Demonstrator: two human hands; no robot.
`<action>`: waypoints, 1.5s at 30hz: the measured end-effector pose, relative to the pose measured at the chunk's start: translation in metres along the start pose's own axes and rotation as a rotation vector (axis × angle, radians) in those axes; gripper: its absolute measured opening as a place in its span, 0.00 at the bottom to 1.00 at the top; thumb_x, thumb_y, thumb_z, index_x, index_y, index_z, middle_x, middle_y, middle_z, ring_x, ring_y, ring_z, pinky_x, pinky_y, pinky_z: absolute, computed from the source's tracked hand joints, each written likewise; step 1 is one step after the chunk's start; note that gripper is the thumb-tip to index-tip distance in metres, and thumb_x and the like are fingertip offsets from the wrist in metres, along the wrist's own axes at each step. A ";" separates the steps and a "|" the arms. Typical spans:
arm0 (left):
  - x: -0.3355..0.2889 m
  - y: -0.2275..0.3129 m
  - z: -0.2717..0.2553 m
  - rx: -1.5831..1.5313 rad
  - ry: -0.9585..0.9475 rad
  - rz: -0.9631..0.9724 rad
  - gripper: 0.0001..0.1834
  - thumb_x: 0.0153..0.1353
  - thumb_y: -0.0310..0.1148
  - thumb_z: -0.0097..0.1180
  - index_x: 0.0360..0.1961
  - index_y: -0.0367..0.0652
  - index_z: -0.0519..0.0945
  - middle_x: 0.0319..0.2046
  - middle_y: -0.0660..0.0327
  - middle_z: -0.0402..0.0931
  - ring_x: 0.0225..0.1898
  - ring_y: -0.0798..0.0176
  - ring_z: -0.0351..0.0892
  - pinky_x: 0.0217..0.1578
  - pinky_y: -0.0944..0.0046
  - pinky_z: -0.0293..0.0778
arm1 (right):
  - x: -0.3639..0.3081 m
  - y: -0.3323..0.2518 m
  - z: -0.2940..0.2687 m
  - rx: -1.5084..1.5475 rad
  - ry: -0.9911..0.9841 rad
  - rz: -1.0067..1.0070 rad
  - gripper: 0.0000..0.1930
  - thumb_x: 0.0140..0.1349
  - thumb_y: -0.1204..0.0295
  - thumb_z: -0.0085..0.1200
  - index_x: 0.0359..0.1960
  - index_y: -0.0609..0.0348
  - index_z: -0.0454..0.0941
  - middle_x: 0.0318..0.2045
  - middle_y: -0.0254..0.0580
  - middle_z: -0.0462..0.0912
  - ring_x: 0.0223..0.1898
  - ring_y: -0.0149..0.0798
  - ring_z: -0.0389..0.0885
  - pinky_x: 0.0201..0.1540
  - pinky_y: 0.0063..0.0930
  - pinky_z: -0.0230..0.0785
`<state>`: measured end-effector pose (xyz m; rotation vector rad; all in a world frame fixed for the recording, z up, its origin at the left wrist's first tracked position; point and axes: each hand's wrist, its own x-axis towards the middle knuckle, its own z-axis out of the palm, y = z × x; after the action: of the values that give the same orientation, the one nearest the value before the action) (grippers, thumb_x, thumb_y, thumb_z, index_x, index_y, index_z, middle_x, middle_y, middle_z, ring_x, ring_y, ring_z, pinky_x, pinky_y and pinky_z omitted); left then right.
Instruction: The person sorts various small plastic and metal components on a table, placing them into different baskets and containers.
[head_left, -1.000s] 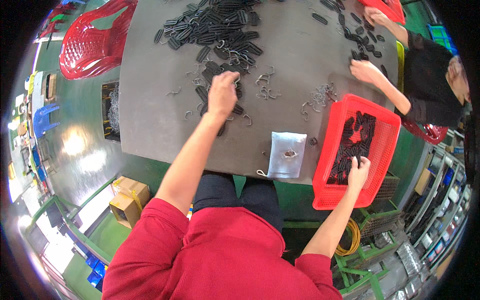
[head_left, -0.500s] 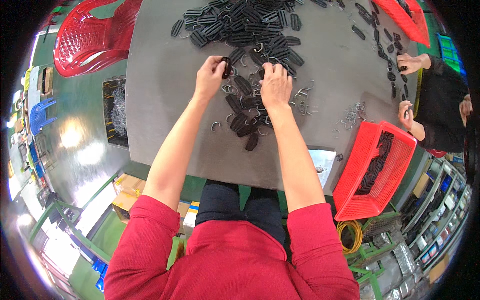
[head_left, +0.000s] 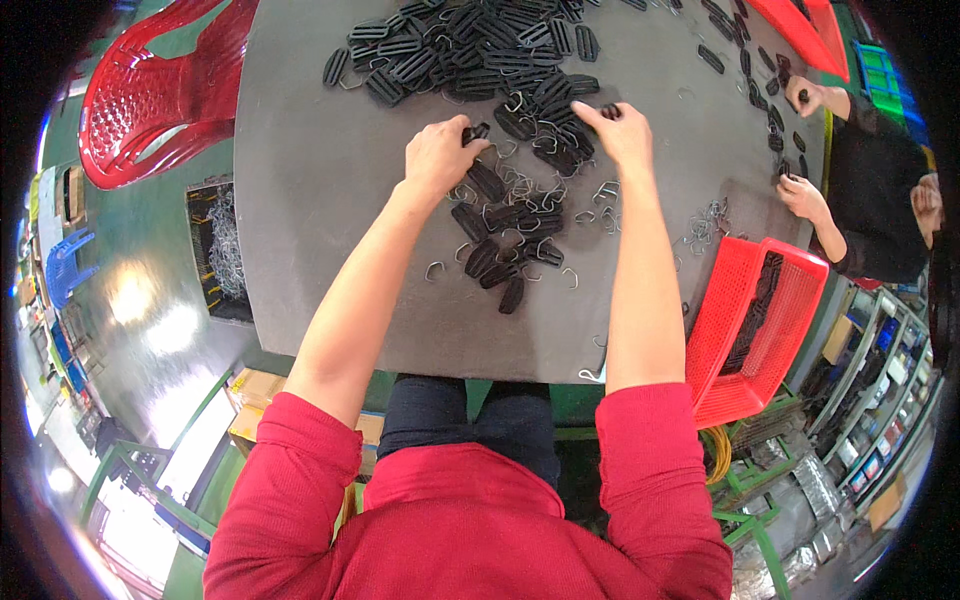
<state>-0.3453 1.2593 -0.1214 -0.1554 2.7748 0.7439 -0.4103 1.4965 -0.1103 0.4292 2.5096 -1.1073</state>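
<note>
L hand (head_left: 435, 157): fingers curled, thumb and fingertips pinched on a blk buckle (head_left: 477, 132), over mid-bench. R hand (head_left: 627, 138): part curled, thumb out to the L; grips a small dark pc. (head_left: 610, 111), mostly hidden, type n/d. Main pile of blk slotted buckles (head_left: 490, 45) lies toward bench's far edge, which is out of frame. Smaller buckle cluster (head_left: 505, 225), w/ wire hooks (head_left: 520, 185) mixed in, sits btwn pile and near edge. Red basket (head_left: 708, 335), part-filled w/ blk pcs., at bench's (head_left: 310, 230) near R corner. Co-worker's hands (head_left: 803, 195) at R edge, w/ small dark pcs.
</note>
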 end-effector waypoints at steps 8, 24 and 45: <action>-0.022 -0.021 -0.038 -1.630 -0.357 -0.158 0.12 0.59 0.37 0.52 0.36 0.39 0.74 0.35 0.59 0.77 0.39 0.59 0.81 0.32 0.63 0.78 | -0.009 0.012 0.011 0.675 -0.179 0.081 0.18 0.43 0.60 0.68 0.27 0.61 0.77 0.18 0.33 0.77 0.24 0.34 0.75 0.29 0.29 0.66; 0.055 0.066 0.018 -0.226 0.165 0.306 0.16 0.53 0.42 0.61 0.36 0.42 0.78 0.26 0.55 0.78 0.28 0.55 0.79 0.30 0.58 0.71 | -0.007 0.041 -0.034 0.023 -0.245 -0.094 0.13 0.48 0.66 0.62 0.33 0.58 0.76 0.31 0.41 0.81 0.39 0.40 0.81 0.37 0.33 0.70; 0.027 0.027 -0.012 -0.933 -0.335 -0.101 0.11 0.59 0.34 0.53 0.43 0.43 0.77 0.25 0.63 0.76 0.28 0.71 0.74 0.28 0.70 0.68 | -0.003 0.041 -0.046 0.889 -0.366 0.046 0.20 0.46 0.64 0.64 0.38 0.60 0.75 0.33 0.40 0.79 0.35 0.35 0.77 0.35 0.28 0.67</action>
<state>-0.3789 1.2760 -0.1061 -0.3017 1.9018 1.7761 -0.4002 1.5572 -0.1073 0.4415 1.5827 -2.0315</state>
